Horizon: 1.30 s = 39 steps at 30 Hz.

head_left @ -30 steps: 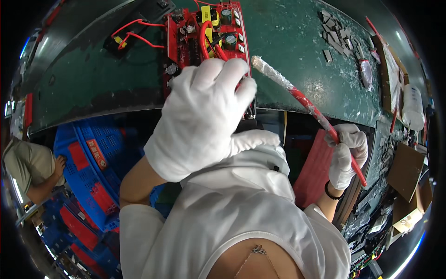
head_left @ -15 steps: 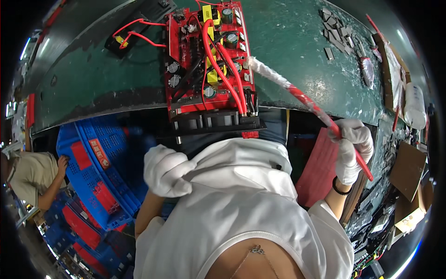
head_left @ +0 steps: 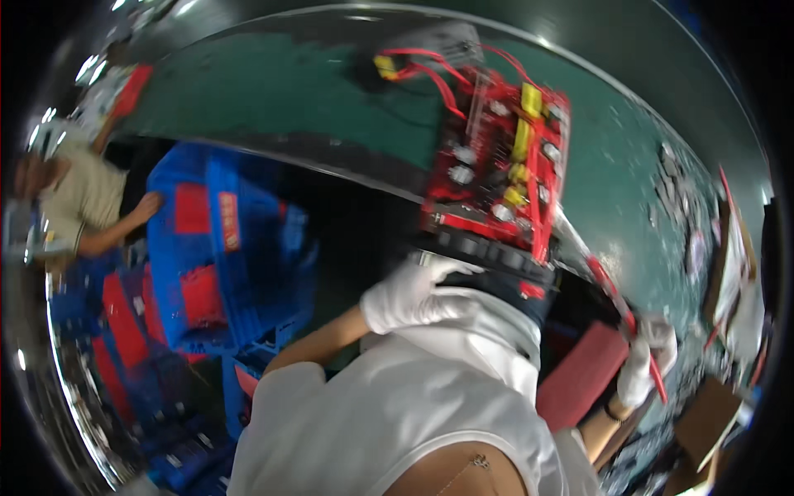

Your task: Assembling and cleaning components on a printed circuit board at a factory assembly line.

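Board (head_left: pixel 502 157) is lying on the green table (head_left: pixel 281 99) at its near edge, and its black bar (head_left: pixel 488 248) seems to be sticking out past that edge. I am judging it stiff and rather heavy, since many parts are crowding it. Its wires (head_left: pixel 542 231) and small parts are probably making it fragile, so the bar or the bare side edges are looking like the safer hold; smooth metal may be slippery under cloth. Its red face is carrying yellow blocks (head_left: pixel 523 136) and pale round cans (head_left: pixel 461 174), but blur is hiding finer details. Just beside the bar, the left hand (head_left: pixel 405 299) is hovering, gloved, fingers partly stretched; whether it is touching or pinching, I cannot tell. The right hand (head_left: pixel 647 360) is pinching a red stick (head_left: pixel 609 289), whose whitish end is pointing close to the board's right side. Farther left, a blue basket (head_left: pixel 178 248) is standing.
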Each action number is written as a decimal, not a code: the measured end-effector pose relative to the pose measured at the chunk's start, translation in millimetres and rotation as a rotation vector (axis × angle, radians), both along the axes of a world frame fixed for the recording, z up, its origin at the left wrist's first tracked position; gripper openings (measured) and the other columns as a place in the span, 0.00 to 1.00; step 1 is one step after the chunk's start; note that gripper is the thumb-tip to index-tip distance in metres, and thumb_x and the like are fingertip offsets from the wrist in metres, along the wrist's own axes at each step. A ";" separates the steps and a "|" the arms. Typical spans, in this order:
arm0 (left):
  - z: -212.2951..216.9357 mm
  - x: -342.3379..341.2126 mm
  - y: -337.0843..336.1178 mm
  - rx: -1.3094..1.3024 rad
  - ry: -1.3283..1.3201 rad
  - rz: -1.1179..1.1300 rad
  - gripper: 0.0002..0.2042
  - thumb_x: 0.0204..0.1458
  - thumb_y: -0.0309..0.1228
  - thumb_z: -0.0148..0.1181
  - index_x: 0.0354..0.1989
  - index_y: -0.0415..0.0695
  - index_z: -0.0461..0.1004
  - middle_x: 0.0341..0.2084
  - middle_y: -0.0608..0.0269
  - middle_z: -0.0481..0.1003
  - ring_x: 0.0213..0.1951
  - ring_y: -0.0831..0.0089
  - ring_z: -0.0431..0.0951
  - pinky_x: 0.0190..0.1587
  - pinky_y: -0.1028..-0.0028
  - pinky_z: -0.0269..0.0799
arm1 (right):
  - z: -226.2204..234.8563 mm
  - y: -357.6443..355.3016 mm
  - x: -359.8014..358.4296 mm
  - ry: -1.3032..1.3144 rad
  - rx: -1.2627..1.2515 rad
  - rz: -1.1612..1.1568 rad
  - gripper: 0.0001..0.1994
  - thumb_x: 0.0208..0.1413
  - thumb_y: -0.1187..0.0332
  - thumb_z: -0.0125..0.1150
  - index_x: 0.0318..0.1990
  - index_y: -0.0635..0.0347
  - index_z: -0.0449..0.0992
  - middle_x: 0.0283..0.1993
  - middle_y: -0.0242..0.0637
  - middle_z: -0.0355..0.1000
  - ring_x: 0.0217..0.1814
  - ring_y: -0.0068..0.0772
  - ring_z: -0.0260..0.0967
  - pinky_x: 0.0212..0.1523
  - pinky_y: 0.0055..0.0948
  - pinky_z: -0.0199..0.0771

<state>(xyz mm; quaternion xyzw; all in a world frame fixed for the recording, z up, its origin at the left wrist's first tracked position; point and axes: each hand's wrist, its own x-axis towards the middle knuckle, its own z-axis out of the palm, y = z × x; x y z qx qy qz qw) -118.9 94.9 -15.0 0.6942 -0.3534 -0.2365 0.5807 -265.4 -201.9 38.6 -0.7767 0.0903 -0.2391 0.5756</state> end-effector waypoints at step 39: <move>41.0 -34.7 220.3 0.133 -0.752 1.315 0.13 0.56 0.36 0.48 0.33 0.39 0.76 0.15 0.68 0.72 0.17 0.83 0.69 0.20 0.80 0.63 | 1.3 5.9 42.1 -0.325 -1.108 -0.675 0.09 0.50 0.70 0.57 0.36 0.67 0.70 0.30 0.44 0.68 0.31 0.40 0.66 0.37 0.34 0.67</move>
